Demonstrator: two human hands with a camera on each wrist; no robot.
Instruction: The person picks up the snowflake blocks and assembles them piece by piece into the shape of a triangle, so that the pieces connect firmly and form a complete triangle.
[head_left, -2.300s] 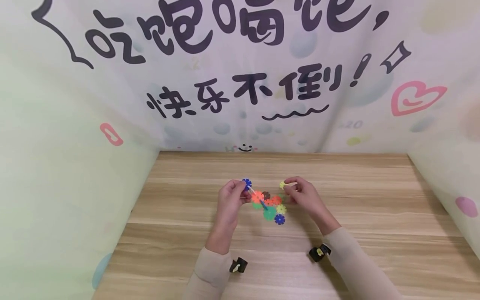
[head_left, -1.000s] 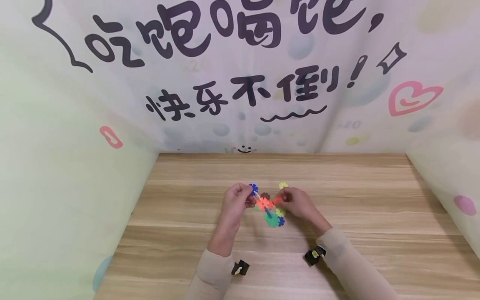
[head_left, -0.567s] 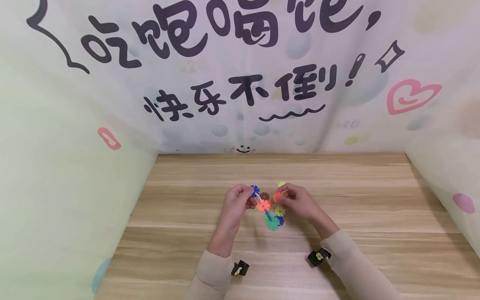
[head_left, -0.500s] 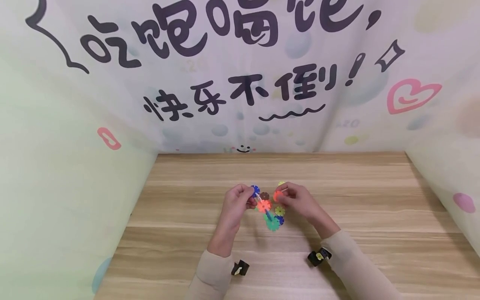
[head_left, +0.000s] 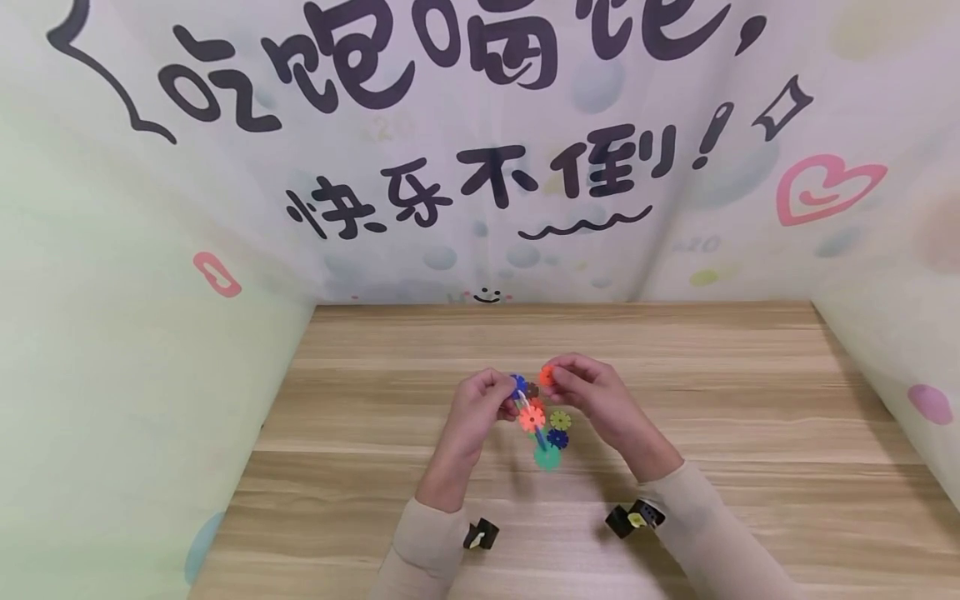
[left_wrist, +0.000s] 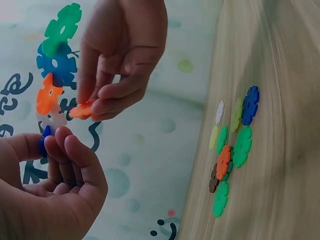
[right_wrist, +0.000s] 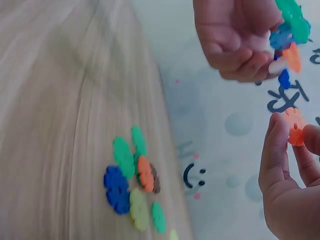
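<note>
Head view: your L hand [head_left: 474, 408] pinches the blue end disc [head_left: 519, 385] of a short slotted-disc chain [head_left: 532, 418], held above the surface [head_left: 360, 467]; your R hand [head_left: 600, 400] pinches a single orange disc [head_left: 547, 375] near that end, not touching it. L wrist view, chain order from your fingers: blue, clear-white link [left_wrist: 52, 120], orange link [left_wrist: 48, 98], second blue link [left_wrist: 57, 66], green end disc [left_wrist: 62, 27], far end unsupported. Risk 1, joint failure (prob. highest): one-point grip, so any push or twist at the held end may lever the links apart, esp. at the clear-white link beside your fingers. Risk 2, misalignment: your L fingertips hide part of the blue rim; if slots aren't lined up edge-on, the orange disc could skid off or its teeth bend under force. Risk 3, drop: R wrist view shows only a small pinch on the orange disc; a slip could land it among loose pcs, where a similar orange piece [right_wrist: 146, 173] lies by the brown disc [right_wrist: 156, 180] and you might mix them up. Rec.: brace the chain nearer mid-length, check slots, press gently. Slot fit btwn. pcs: can't tell from these views.
</note>
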